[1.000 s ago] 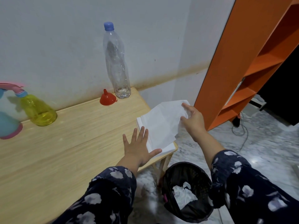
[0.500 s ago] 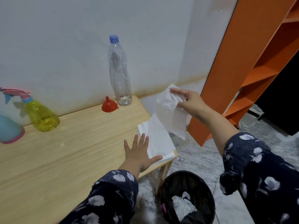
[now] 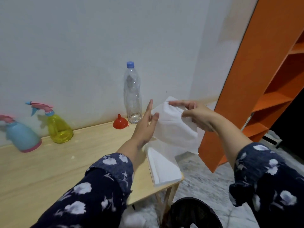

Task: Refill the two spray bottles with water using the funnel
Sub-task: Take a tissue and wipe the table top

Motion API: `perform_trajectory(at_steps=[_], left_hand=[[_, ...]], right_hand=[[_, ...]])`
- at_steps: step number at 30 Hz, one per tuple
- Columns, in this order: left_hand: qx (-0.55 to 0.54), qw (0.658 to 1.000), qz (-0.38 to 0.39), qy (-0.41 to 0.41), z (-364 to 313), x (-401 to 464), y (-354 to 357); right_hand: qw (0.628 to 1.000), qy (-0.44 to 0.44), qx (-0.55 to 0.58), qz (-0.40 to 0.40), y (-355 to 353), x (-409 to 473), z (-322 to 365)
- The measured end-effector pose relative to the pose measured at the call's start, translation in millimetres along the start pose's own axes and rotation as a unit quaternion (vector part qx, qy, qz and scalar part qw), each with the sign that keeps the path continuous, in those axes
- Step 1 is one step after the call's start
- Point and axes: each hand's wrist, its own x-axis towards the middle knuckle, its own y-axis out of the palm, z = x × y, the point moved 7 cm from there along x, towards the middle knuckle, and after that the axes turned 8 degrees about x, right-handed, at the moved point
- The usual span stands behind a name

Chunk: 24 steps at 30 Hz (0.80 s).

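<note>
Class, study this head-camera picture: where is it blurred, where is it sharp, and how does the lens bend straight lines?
Head view: the blue spray bottle at the left edge is smeared by motion blur; the water bottle and red funnel stay fairly sharp; wide-angle distortion tilts the orange shelf; soft light, faint shadows on the wall.

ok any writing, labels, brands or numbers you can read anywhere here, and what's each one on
None: no readable text shows anywhere in this view.
clear water bottle: no label, bare plastic with a blue cap.
yellow spray bottle: no print visible.
blue spray bottle: blurred, no print to make out.
red funnel: plain.
tissue sheet held by the right hand: blank white.
tissue stack on the table: blank.
</note>
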Motion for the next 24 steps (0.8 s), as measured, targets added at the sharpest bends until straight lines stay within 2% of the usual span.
perform_trajectory(at_steps=[5, 9, 13, 19, 24], left_hand=[[-0.035, 0.995, -0.089, 0.009, 4, -3, -27], [0.112, 0.982, -0.155, 0.001, 22, -14, -63], [0.211, 0.958, -0.194, -0.03, 38, -33, -104], [0.26, 0.937, -0.215, -0.093, 77, -66, -167], [0.302, 0.918, -0.196, -0.167, 124, -100, -221]], right_hand=[[1.0, 0.014, -0.011, -0.006, 7, 14, -3], [0.997, -0.012, -0.072, -0.025, 28, 34, -10], [0.996, -0.017, -0.083, 0.025, 70, 56, -12], [0.986, -0.07, -0.132, 0.071, 155, 86, -7], [0.973, -0.068, -0.181, 0.124, 233, 104, -8]])
